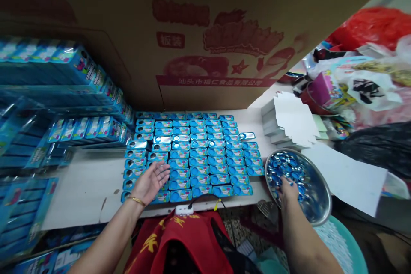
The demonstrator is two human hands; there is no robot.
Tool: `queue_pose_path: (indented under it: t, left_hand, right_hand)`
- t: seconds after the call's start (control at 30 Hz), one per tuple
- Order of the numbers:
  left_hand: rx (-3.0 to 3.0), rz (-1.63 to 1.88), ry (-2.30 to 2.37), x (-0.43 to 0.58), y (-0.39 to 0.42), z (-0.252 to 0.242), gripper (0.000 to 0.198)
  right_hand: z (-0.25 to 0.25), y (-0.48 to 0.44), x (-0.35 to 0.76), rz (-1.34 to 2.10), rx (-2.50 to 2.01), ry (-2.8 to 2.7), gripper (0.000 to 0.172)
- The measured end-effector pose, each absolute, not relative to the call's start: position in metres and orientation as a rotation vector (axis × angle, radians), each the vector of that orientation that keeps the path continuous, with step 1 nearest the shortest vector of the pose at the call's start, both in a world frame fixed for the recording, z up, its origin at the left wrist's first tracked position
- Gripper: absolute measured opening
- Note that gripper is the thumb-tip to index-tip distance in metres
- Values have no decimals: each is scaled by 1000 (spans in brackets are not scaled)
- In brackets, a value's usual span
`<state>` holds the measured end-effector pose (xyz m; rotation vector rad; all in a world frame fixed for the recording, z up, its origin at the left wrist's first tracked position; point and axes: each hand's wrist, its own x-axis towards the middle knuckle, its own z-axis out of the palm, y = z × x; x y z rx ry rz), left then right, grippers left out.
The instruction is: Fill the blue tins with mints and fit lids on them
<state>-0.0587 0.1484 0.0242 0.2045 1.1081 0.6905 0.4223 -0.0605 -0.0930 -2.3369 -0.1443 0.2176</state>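
Palm up and fingers loosely apart, my left hand (152, 181) is open over the near left part of the rows of flat blue boxes (199, 167); nothing shows in it. Most boxes have a round recess at one end; dark round openings show in the left columns. My right hand (288, 189) reaches into a metal bowl (316, 201) among small shiny blue round pieces (287, 165). Its fingers are curled down and partly hidden there, so what they hold cannot be made out. A single pale-topped box (247, 135) lies at the right edge of the rows.
A large cardboard carton (205, 68) stands behind the white table (83, 188). Stacked blue boxes (80, 77) fill the left. To the right are a stack of white card (293, 117), plastic bags (379, 30) and a green basin (349, 239) under the bowl. A power strip (184, 209) sits at the front edge.
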Motion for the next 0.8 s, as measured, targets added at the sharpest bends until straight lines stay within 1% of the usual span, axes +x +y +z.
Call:
queue_pose_path:
  t: [0.1,0.17,0.27,0.33,0.47,0.57,0.6,0.67,0.7,0.8]
  left_hand:
    - [185,640,1068,-46,144,24,22]
    - [167,604,1014,-36,141,22,24]
    - [145,548,910,-18,140,18,28]
    - [129,523,835,-8,141,18,31]
    - [57,493,676,1,144,23,37]
    - [-2,523,606,-9,145,23,41]
    - [-10,549,615,-15,145,21,41]
    - [-11,595,672,-29,146,13,36]
    - [-5,625,699,-36,147,9,35]
    - [36,680,822,-50,151,3,37]
  right_hand:
    - [-68,-54,416,320,-2029,142,29]
    - [-43,-37,405,399,-1807,135,34]
    - [-3,5,370,516,-1653,-87,36]
    - [20,37,330,656,-1572,-224,36]
    - [41,87,220,880,-1607,-653,29]
    - [36,106,136,728,-1662,-1319,17]
    - [33,110,114,677,-1643,-1591,16]
    - [25,115,79,577,-1581,-2088,24]
    - [23,117,67,512,-1559,-2251,27]
    - [20,120,46,378,-1513,-2488,26]
